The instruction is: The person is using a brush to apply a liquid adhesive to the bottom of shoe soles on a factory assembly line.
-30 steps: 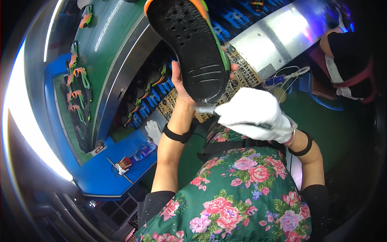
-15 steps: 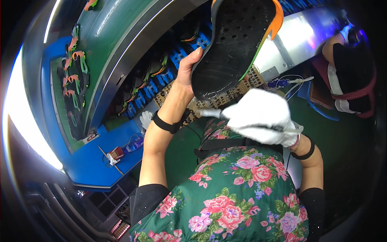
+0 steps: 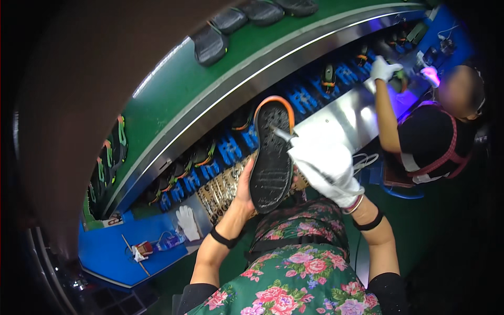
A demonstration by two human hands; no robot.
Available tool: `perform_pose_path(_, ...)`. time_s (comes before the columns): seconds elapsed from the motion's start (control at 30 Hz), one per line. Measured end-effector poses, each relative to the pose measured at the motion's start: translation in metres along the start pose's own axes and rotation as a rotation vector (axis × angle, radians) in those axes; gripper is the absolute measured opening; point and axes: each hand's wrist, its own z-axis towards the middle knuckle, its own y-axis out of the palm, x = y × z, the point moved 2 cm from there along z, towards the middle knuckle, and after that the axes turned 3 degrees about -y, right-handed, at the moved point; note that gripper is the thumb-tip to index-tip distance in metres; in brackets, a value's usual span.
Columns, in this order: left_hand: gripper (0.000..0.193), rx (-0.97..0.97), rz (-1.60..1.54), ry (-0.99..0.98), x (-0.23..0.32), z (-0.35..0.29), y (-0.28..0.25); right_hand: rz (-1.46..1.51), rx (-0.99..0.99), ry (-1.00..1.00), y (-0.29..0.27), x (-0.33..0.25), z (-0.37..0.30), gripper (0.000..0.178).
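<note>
My bare left hand (image 3: 244,190) grips a black shoe sole (image 3: 270,173) by its near left edge, thumb along the side. The sole stands lengthwise before me, with an orange rim round its far end and small holes in that part. Scuffed, glossy streaks show on its near half. My right hand (image 3: 328,163), in a white glove, is closed on a small brush (image 3: 283,134). The brush tip is over the holed far part of the sole and seems to touch it. The glove hides most of the brush handle.
Blue racks (image 3: 230,150) with shoe parts run along the green conveyor (image 3: 157,113). A spare white glove (image 3: 187,222) lies by the blue table (image 3: 107,257). To the right, a co-worker's gloved hand (image 3: 384,69) is beside a shoe part, near a metal plate (image 3: 349,118).
The sole has come lower in view and now shows whole. My right hand has brought the brush from below the sole up to its far part. The view has shifted, showing the co-worker.
</note>
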Motion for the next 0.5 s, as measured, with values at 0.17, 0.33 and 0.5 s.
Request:
perform_pose_path(0.17, 0.096, 0.037, 0.153, 0.209, 0.022, -0.026, 0.013, 0.666, -0.144, 0.285, 0.002, -0.016, -0.002, 0.018)
perform_pose_path(0.33, 0.125, -0.234, 0.491, 0.526, 0.105, -0.069, 0.051, 0.891, 0.081, 0.753, -0.021, -0.018, -0.012, 0.011)
perform_pose_path(0.5, 0.096, -0.302, -0.193, 0.643, 0.224, -0.089, 0.05, 0.979, 0.081, 0.982, -0.001, -0.024, -0.033, 0.018)
